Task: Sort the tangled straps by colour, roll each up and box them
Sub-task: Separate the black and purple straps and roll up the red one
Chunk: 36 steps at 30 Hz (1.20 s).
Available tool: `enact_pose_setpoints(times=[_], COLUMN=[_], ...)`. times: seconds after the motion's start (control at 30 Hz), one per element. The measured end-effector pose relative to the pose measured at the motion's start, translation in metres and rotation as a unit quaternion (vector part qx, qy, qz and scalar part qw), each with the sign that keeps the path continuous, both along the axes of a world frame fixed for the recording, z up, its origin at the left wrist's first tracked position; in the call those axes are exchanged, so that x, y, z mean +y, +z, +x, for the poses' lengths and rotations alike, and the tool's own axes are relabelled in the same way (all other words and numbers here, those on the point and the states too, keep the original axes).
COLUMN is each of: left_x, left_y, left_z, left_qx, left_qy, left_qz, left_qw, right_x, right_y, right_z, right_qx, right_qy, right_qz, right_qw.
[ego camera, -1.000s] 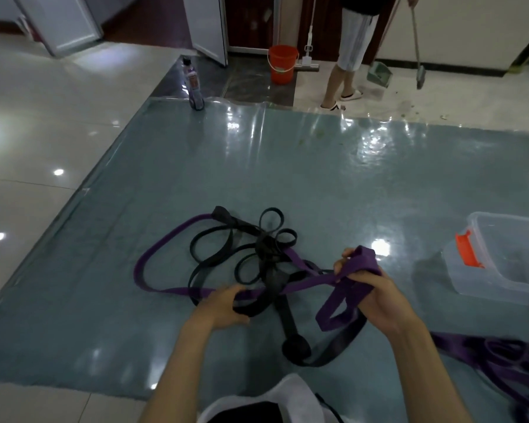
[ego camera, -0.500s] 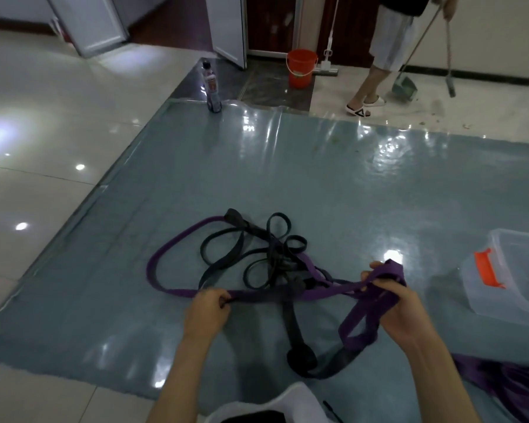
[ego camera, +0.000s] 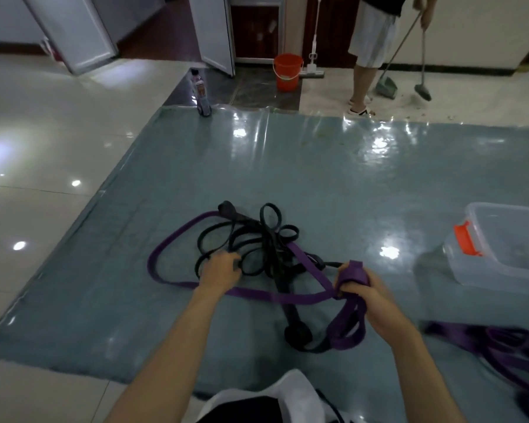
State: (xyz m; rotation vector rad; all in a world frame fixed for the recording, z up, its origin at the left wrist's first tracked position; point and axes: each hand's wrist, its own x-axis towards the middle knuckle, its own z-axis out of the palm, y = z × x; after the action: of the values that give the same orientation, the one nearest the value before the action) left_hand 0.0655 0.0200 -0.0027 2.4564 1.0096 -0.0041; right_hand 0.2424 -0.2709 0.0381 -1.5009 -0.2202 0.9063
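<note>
We see a tangle of straps lying on a blue-grey mat (ego camera: 318, 184) on the floor. A purple strap (ego camera: 171, 248) loops wide to the left of the knot, then runs right across the front. It is twisted through several black straps (ego camera: 269, 227) bunched in the middle. The right hand (ego camera: 370, 288) has its fingers curled round a gathered bundle of the purple strap, with loops hanging below it. The left hand (ego camera: 220, 270) rests on the black straps at the tangle's left side, fingers bent into them; we cannot tell if it truly grips one. To the right stands a clear plastic box (ego camera: 501, 248) with an orange latch, apart from the tangle. More purple straps (ego camera: 513, 346) lie heaped at the lower right. Farther off, a bottle (ego camera: 201, 93) stands at the mat's far edge, near an orange bucket (ego camera: 287, 71). A person (ego camera: 370, 50) sweeps beyond.
</note>
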Motion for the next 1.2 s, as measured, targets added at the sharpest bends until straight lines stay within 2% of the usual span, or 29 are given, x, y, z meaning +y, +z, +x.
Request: enact_pose_setpoints(times=[0.07,0.23,0.47,0.67,0.8,0.9,1.1,1.2], left_x=[-0.011,-0.019,-0.007,0.001,0.008,0.007,0.008,0.008], left_y=[-0.006,-0.003,0.006,0.003,0.0,-0.008,-0.034,-0.045], left_z=[-0.001,0.009,0.051,0.105,0.144,0.163,0.185,0.182], left_qx=[0.015,-0.062,-0.091,-0.051,0.058,0.108,0.151,0.137], left_qy=[-0.009,0.022,0.001,-0.026,-0.031,-0.006,0.035,0.021], left_qz=[0.032,0.077,0.066,0.047,-0.018,-0.061,0.011,0.06], left_qw=[0.999,0.995,0.994,0.997,0.998,0.992,0.988,0.989], right_x=[-0.001,-0.012,-0.005,0.014,0.037,0.059,0.102,0.119], right_y=[-0.002,-0.009,-0.013,-0.017,-0.017,-0.021,-0.036,-0.05], right_z=[-0.003,-0.005,-0.002,0.013,0.021,0.026,0.037,0.047], right_qx=[-0.045,-0.099,-0.143,-0.178,-0.198,-0.226,-0.336,-0.413], right_qy=[-0.01,0.017,0.065,0.087,0.128,0.148,0.115,0.136], right_qz=[-0.042,-0.094,-0.15,-0.18,-0.195,-0.233,-0.271,-0.291], right_qw=[0.998,0.991,0.976,0.964,0.952,0.934,0.894,0.852])
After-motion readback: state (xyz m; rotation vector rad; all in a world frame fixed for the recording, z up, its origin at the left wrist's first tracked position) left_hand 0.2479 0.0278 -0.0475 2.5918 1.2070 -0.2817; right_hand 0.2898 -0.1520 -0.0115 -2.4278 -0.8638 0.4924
